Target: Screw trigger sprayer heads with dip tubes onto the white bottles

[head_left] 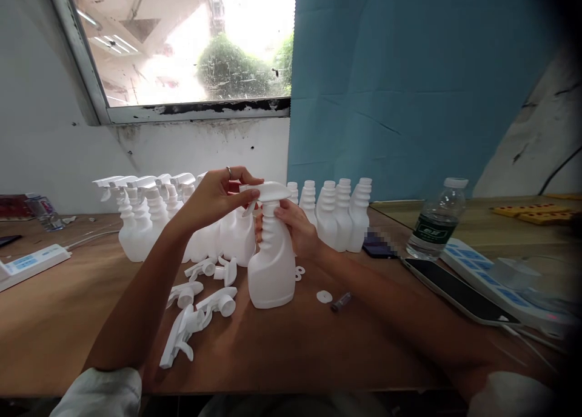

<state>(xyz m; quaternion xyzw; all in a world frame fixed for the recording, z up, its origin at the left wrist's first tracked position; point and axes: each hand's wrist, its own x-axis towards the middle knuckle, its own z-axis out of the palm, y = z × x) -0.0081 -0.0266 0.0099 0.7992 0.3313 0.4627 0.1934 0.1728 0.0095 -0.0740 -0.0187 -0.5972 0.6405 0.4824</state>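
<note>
A white spray bottle [271,271] stands upright in front of me on the brown table. On its neck sits a white trigger spray head [269,191]. My left hand [220,193], with a ring on one finger, pinches the nozzle side of this head between thumb and fingers. Wrapped round the neck just below the head is my right hand [296,223]; part of its fingers is hidden behind the bottle. Several loose trigger spray heads [184,332] lie to the left of the bottle, below my left forearm.
Bottles with spray heads [140,223] stand back left; open bottles [339,214] stand back right. A small white disc [324,296] and a small clear tube [341,302] lie right of the bottle. Further right are a phone [459,290], a water bottle [436,220] and a power strip [482,271].
</note>
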